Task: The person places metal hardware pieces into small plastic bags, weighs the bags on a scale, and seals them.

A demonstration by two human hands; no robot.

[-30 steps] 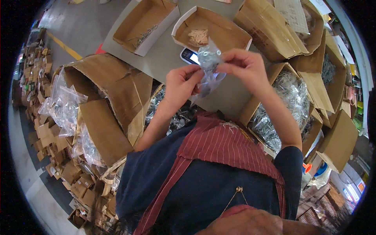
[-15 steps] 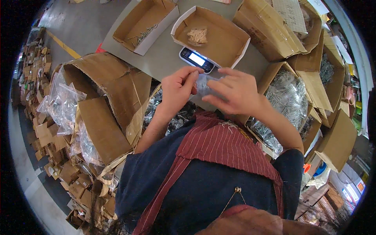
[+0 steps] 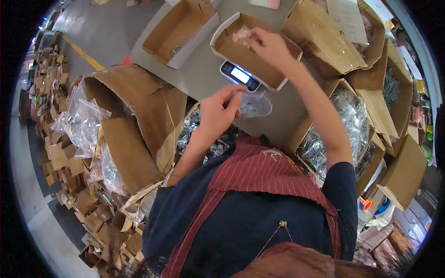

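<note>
My left hand (image 3: 219,110) pinches the edge of a small clear plastic bag (image 3: 256,106), just in front of the digital scale (image 3: 239,75). The scale has a lit screen and sits partly beneath a shallow cardboard tray (image 3: 282,82). My right hand (image 3: 274,50) reaches into that tray, its fingers curled at a clear bag of pale wooden dowels (image 3: 242,37). Those fingertips appear closed on the bag, slightly blurred. To the left stands another cardboard tray (image 3: 160,44) with a few metal screws (image 3: 178,46) in its near corner.
Open cartons (image 3: 320,41) crowd the right side. One holds bags of metal screws (image 3: 340,125). At my left, a large carton (image 3: 141,88) stands beside clear bags (image 3: 85,120). Dark parts in plastic (image 3: 218,141) lie close to my body.
My right hand has left the small clear bag and moved forward into the tray, to the dowels. My left hand still holds the small bag, which now hangs out to the right.
</note>
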